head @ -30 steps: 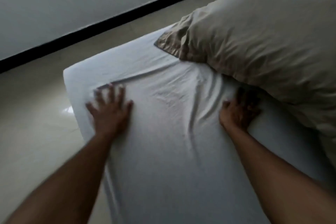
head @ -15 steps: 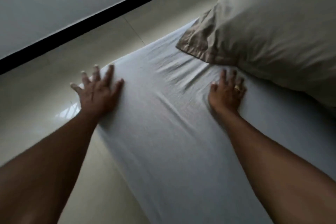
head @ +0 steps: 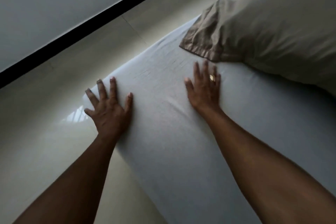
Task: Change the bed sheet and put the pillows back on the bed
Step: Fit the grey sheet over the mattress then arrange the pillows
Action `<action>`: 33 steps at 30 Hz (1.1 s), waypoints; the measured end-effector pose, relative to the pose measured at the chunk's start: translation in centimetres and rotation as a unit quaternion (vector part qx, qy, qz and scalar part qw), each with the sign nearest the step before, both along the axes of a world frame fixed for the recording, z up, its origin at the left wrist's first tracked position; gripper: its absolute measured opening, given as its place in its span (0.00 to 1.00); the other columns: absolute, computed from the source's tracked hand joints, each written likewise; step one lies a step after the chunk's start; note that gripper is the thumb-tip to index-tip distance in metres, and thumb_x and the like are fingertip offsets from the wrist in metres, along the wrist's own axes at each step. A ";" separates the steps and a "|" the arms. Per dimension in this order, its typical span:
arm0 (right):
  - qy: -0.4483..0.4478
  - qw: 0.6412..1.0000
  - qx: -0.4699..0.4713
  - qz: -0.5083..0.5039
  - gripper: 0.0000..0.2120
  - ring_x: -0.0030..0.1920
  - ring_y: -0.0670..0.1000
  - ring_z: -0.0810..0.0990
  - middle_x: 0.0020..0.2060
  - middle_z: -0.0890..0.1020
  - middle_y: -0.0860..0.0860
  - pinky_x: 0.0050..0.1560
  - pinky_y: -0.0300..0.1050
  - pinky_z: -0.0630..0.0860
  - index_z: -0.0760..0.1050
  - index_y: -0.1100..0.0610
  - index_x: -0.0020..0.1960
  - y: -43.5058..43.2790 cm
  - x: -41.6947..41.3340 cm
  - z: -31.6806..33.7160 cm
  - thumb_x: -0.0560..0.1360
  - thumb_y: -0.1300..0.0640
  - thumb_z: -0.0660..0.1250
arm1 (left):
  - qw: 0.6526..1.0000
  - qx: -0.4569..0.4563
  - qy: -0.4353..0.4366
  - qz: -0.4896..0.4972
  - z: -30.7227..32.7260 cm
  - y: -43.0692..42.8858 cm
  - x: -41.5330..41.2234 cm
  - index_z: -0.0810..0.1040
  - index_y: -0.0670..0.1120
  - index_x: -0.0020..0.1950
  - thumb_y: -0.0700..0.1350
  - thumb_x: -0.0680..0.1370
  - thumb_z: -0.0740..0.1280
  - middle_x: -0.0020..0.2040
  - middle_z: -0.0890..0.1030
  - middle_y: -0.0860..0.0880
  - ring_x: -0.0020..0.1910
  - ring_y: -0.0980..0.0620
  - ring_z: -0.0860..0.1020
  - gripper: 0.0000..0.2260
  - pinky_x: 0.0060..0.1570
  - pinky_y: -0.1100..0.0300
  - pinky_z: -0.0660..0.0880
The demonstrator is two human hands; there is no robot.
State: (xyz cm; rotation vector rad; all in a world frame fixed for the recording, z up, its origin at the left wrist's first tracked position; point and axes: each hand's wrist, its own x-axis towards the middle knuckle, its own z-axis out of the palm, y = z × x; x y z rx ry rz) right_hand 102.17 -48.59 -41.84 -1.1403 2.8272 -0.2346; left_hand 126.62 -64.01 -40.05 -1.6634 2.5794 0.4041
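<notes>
Both palms lie flat with fingers spread on the white bed sheet [head: 163,142] — left hand [head: 109,112] at the mattress corner, right hand [head: 204,87] just beside the beige pillow [head: 272,23] — gripping nothing

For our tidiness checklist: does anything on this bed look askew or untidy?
The pillow lies at an angle to the bed's edge, its crumpled flap just beyond the right hand. Faint wrinkles remain in the sheet there. Nothing else stands out.

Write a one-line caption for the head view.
Both hands, left and right, pressed flat on the white sheet beside a beige pillow.
</notes>
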 end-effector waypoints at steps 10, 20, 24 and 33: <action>-0.049 0.940 -0.044 0.335 0.31 0.80 0.58 0.57 0.80 0.60 0.55 0.77 0.68 0.56 0.58 0.50 0.81 9.6 12.1 0.1 0.80 0.44 0.57 | 0.958 -0.044 -0.032 -0.282 0.1 4.1 4.8 0.44 0.60 0.82 0.67 0.81 0.48 0.83 0.42 0.49 0.81 0.41 0.38 0.32 0.75 0.30 0.44; -0.060 0.957 0.010 0.283 0.32 0.82 0.61 0.44 0.83 0.48 0.53 0.76 0.72 0.49 0.50 0.45 0.83 21.6 24.3 1.6 0.83 0.37 0.52 | 0.954 -0.008 -0.077 -0.289 2.5 11.3 6.4 0.46 0.53 0.83 0.68 0.80 0.47 0.82 0.41 0.39 0.80 0.35 0.39 0.35 0.72 0.24 0.45; -0.023 0.949 0.012 0.313 0.31 0.80 0.59 0.58 0.80 0.60 0.56 0.74 0.67 0.62 0.57 0.48 0.81 23.4 19.7 2.2 0.80 0.41 0.56 | 0.933 0.015 -0.079 -0.352 2.5 16.4 11.3 0.40 0.59 0.82 0.75 0.76 0.52 0.81 0.34 0.42 0.80 0.36 0.35 0.41 0.69 0.23 0.53; -0.097 0.990 -0.003 0.100 0.38 0.82 0.61 0.41 0.83 0.44 0.52 0.78 0.68 0.46 0.45 0.43 0.83 32.2 30.2 3.2 0.79 0.32 0.57 | 0.926 -0.042 -0.087 -0.364 4.6 23.2 7.6 0.42 0.50 0.83 0.78 0.74 0.49 0.82 0.41 0.37 0.80 0.35 0.36 0.47 0.71 0.23 0.44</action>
